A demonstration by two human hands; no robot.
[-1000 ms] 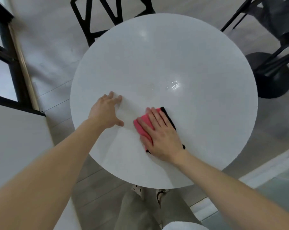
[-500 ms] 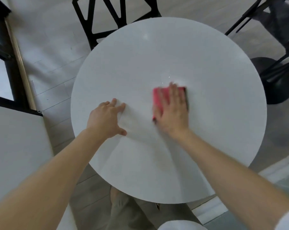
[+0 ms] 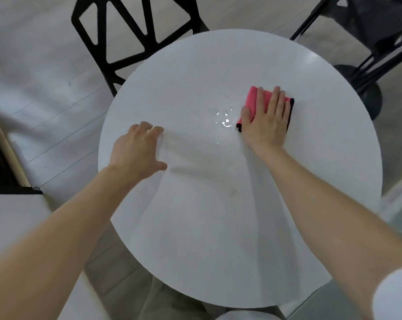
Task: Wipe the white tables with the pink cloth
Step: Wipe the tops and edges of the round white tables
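**Folded pink black-edged cloth (image 3: 252, 100) has slid right**

Left hand (image 3: 137, 150) rests spread on the round white desk (image 3: 218, 227), holding nothing. Farther, right hand (image 3: 265, 122) presses the cloth flat with straight fingers, right of centre. Black lattice chair (image 3: 135, 26) stands beyond.

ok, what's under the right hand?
A folded pink cloth with a black edge, pressed flat on the round white table by the right hand. Only a pink strip and the black edge show; the hand covers the rest and the tabletop beneath.

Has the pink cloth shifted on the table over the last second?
Yes. Under the right hand, the pink cloth slid across the white table, from beside the left hand toward the far right edge.
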